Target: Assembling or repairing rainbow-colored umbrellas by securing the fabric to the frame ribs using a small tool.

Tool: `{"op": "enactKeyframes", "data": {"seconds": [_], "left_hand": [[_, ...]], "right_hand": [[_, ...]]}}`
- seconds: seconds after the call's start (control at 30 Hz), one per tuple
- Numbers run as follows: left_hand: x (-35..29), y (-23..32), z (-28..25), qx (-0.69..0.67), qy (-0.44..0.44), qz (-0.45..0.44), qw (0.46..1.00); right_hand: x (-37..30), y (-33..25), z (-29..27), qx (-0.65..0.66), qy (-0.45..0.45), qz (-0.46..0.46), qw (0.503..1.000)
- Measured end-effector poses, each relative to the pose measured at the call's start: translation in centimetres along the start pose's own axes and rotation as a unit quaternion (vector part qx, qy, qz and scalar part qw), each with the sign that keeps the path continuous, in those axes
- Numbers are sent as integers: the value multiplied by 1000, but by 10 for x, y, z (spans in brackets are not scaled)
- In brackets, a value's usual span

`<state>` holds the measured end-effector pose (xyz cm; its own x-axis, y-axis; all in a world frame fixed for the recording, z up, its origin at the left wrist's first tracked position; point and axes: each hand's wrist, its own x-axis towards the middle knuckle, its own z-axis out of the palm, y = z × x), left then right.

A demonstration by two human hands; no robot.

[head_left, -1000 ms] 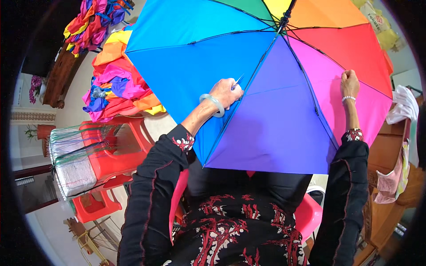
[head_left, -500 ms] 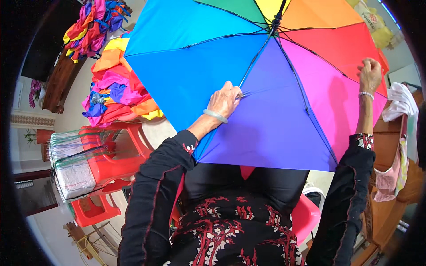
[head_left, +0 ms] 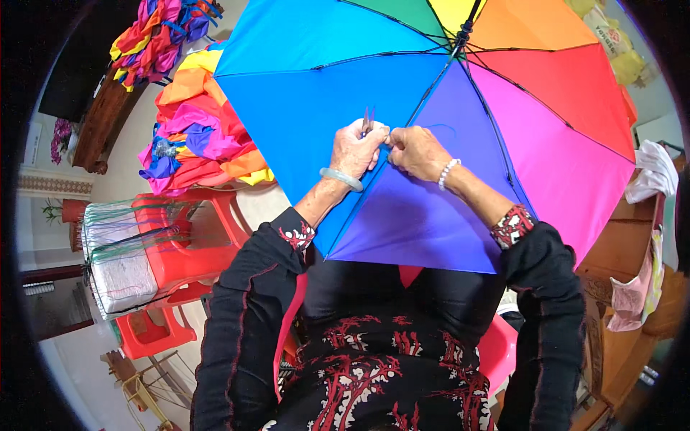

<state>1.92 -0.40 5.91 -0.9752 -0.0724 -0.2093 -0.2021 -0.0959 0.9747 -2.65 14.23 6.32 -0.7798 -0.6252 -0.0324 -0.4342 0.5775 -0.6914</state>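
Note:
An open umbrella (head_left: 338, 93) with rainbow panels and black ribs fills the space in front of me, its inner side showing. My left hand (head_left: 356, 149) is closed round small thread snips (head_left: 369, 120), whose two pointed blades stick up past the fingers. Its fingertips are at a rib, by the seam of the blue and purple panels. Touching them from the right, my right hand (head_left: 420, 152) pinches at the same rib; what lies in the pinch is too small to make out. A thin dark thread (head_left: 444, 128) curves above the right hand over the purple panel.
On the left lies a heap of bright folded fabric (head_left: 201, 136), with another bundle (head_left: 154, 36) behind it. Red stools (head_left: 169, 230) stand nearer, beside a white wrapped pack (head_left: 122, 276) with strands over it. Cloths (head_left: 650, 172) hang over wooden furniture (head_left: 625, 251) on the right.
My right hand has come down and left from the umbrella's right side to meet my left hand at the rib. The snips' blades now point upward. The umbrella has shifted slightly right.

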Motion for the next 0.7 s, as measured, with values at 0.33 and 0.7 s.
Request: {"op": "enactKeyframes", "data": {"seconds": [0.33,0.7], "left_hand": [[7,-13,-4,110,44,61,991],[8,-6,-13,211,1,40,977]], "right_hand": [[3,-7,-55,453,108,125,876],[-60,69,-236,461,337,-48,820]]}}
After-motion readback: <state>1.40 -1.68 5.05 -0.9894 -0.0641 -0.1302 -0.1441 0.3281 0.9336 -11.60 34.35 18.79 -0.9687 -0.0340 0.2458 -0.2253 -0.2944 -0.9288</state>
